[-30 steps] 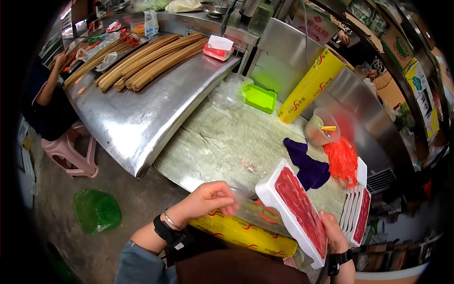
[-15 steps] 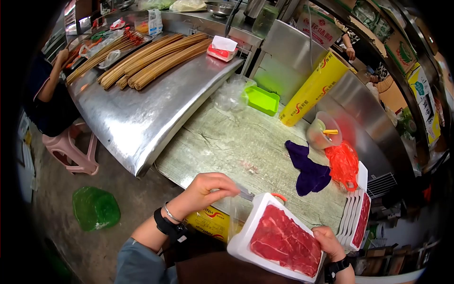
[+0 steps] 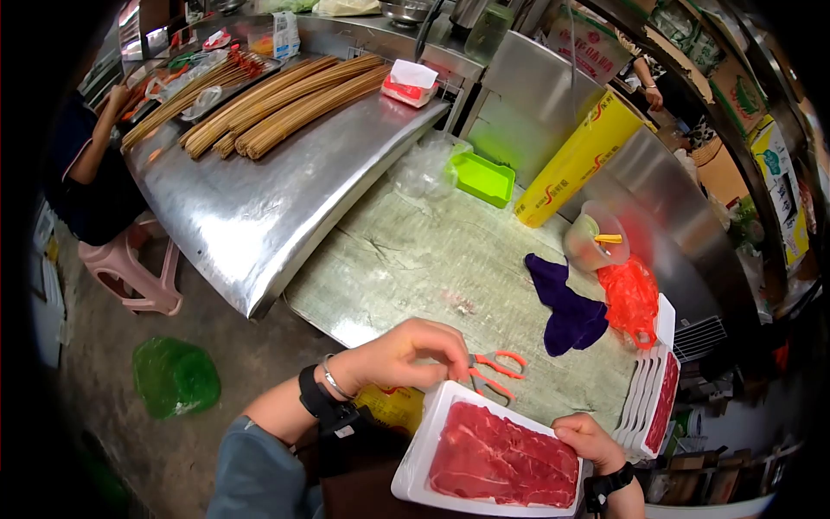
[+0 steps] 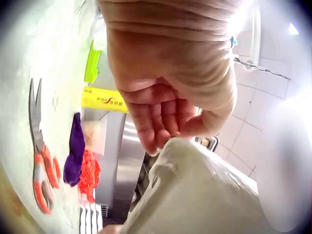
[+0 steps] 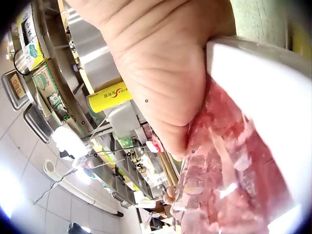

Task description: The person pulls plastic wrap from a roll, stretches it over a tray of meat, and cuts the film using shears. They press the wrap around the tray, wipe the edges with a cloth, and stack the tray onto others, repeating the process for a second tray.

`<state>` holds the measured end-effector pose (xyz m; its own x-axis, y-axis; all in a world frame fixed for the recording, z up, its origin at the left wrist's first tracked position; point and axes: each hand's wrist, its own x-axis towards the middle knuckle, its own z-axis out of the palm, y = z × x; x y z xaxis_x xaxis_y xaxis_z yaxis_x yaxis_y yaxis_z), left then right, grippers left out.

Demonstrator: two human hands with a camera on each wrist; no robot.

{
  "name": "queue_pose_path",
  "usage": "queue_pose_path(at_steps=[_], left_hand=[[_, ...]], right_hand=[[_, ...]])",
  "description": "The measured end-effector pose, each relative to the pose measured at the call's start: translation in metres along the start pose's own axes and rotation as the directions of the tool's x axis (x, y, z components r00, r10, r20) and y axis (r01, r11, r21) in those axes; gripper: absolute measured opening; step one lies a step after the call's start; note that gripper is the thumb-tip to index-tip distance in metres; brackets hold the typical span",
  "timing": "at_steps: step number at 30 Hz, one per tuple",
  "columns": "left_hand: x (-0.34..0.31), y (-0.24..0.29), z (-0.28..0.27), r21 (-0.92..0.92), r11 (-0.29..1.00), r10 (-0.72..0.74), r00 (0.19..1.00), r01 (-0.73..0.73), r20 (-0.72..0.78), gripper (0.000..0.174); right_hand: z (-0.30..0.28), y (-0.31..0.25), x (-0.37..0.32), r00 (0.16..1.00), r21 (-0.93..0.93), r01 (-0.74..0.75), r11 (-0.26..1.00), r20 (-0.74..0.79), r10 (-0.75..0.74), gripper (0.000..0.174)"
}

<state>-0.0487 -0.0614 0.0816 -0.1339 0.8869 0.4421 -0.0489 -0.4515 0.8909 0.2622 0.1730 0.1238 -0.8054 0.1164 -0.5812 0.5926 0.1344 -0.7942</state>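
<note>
A white foam tray (image 3: 424,480) of sliced red meat (image 3: 506,454) is held tilted close to the body. My right hand (image 3: 590,439) grips its right edge, thumb over the rim. Clear cling film (image 5: 195,195) lies shiny over the meat. At the tray's far left corner, my left hand (image 3: 413,353) has its fingers curled and pinches the film's edge, fingertips right at the wrapped corner (image 4: 175,146). Orange-handled scissors (image 3: 497,372) lie on the table just past the tray. Below the left wrist, a yellow film roll (image 3: 389,406) is partly hidden.
A stack of white trays (image 3: 640,394) with meat on top stands at right. Nearby are a purple cloth (image 3: 566,307), a red plastic bag (image 3: 629,294), a clear tub (image 3: 592,246) and a green tray (image 3: 482,179). Bundled skewers (image 3: 285,108) lie on the steel counter (image 3: 233,225).
The tray has turned from steeply tilted to flatter and come toward the body and left. My left hand has moved right to its corner. The scissors have come into fuller view.
</note>
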Motion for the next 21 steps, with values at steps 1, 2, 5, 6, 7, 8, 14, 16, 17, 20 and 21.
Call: queue_pose_path(at_steps=[1, 2, 5, 6, 7, 8, 14, 16, 17, 20, 21], left_hand=[[0.0, -0.005, 0.006, -0.079, 0.997, -0.001, 1.0, 0.001, 0.005, 0.009], [0.001, -0.007, 0.012, -0.157, 0.988, 0.0, 1.0, 0.002, 0.01, 0.011], [0.004, 0.001, 0.028, -0.445, 0.816, -0.329, 0.929, 0.37, 0.168, 0.014], [0.005, -0.001, 0.033, -0.522, 0.762, -0.316, 0.924, 0.383, 0.217, 0.016], [0.008, -0.005, 0.039, -0.476, 0.778, -0.315, 0.91, 0.41, 0.268, 0.016], [0.011, -0.009, 0.045, -0.429, 0.793, -0.316, 0.894, 0.433, 0.319, 0.016], [0.031, -0.028, 0.061, 0.063, 0.989, -0.146, 0.94, 0.133, 0.308, 0.017], [0.028, -0.047, 0.06, 0.105, 0.981, -0.174, 0.981, 0.165, 0.088, 0.018], [0.031, -0.049, 0.059, 0.123, 0.976, -0.18, 0.984, 0.18, -0.015, 0.018], [0.006, -0.036, 0.021, -0.135, 0.912, -0.409, 0.847, 0.386, -0.34, 0.037], [-0.006, -0.03, 0.019, -0.254, 0.936, -0.329, 0.865, 0.245, -0.379, 0.045]], right_hand=[[0.002, 0.002, 0.002, 1.0, 0.012, 0.012, 1.0, 0.02, -0.012, 0.038], [0.004, 0.003, 0.003, 0.999, 0.02, 0.014, 1.0, 0.033, -0.014, 0.038], [0.007, 0.003, 0.007, 0.997, 0.009, 0.03, 1.0, 0.073, -0.03, 0.037], [0.005, 0.002, 0.01, 0.995, -0.018, 0.044, 0.999, 0.091, -0.042, 0.037], [0.004, 0.0, 0.013, 0.992, -0.044, 0.06, 0.997, 0.111, -0.054, 0.037], [0.005, -0.006, 0.015, 0.991, -0.06, 0.066, 0.996, 0.116, -0.059, 0.037], [0.008, -0.013, 0.02, 0.987, -0.062, 0.07, 0.996, 0.148, -0.06, 0.034], [0.004, -0.004, 0.02, 0.992, -0.014, 0.04, 0.999, 0.123, -0.038, 0.033], [0.002, -0.003, 0.016, 0.997, 0.012, 0.047, 0.999, 0.056, -0.047, 0.033], [-0.008, 0.007, 0.002, 0.98, 0.081, 0.084, 0.993, -0.187, -0.067, 0.033], [-0.008, 0.006, -0.002, 0.972, 0.088, 0.075, 0.993, -0.229, -0.053, 0.033]])
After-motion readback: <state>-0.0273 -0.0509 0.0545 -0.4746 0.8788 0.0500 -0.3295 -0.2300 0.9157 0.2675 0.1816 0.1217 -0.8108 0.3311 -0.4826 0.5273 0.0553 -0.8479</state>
